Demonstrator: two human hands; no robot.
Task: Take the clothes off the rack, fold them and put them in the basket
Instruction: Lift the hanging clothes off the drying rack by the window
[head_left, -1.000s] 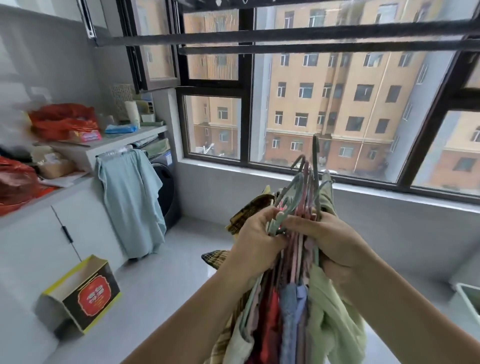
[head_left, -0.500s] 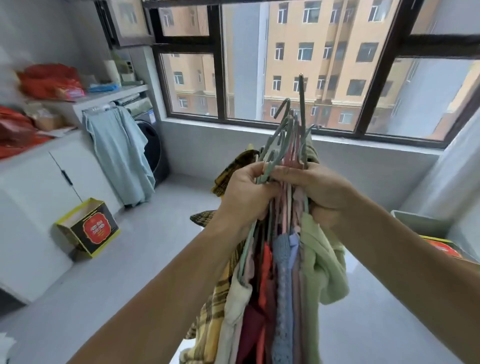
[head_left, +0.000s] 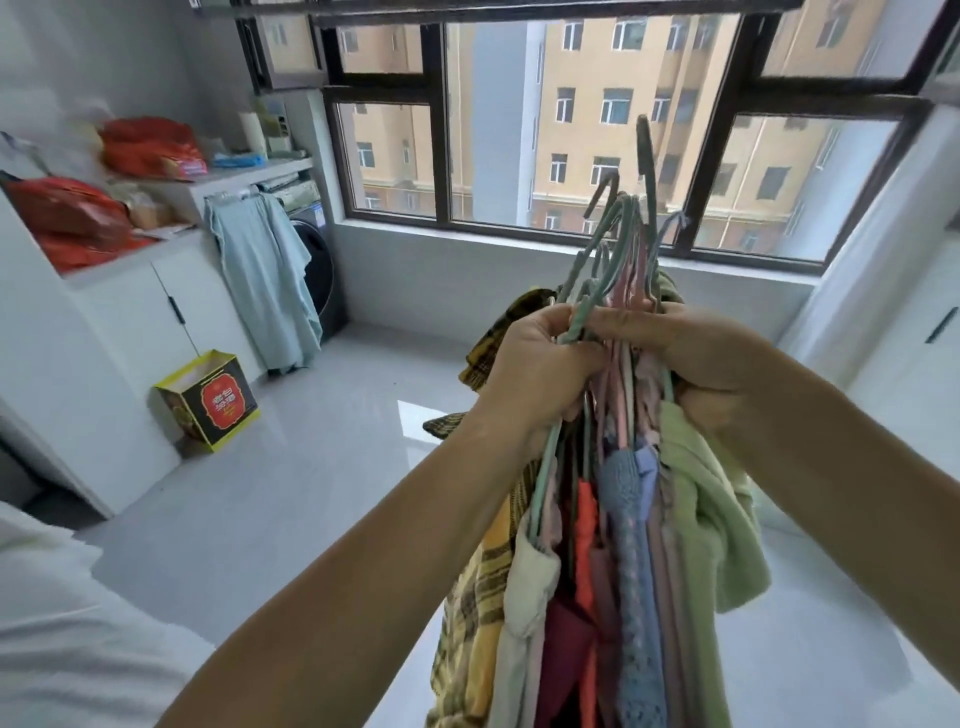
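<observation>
Both hands hold one bunch of hangers (head_left: 621, 244) in front of me, hooks pointing up. My left hand (head_left: 535, 371) grips the hanger necks from the left, and my right hand (head_left: 696, 358) grips them from the right. Several clothes (head_left: 618, 561) hang from the bunch: a yellow plaid shirt, a cream piece, red and maroon pieces, a blue knit and a light green top. The rack bar (head_left: 498, 6) runs along the top edge above the window. No basket shows.
A light blue garment (head_left: 270, 280) hangs from a counter at the left, in front of a washing machine (head_left: 319, 270). An open yellow and black box (head_left: 210, 400) stands on the grey floor. Red bags (head_left: 72, 218) lie on white cabinets. A wide window fills the far wall.
The view dropped, then rose a little, so the rack bars left the frame and one shows again at the top. Both hands kept their grip on the hanger bunch.
</observation>
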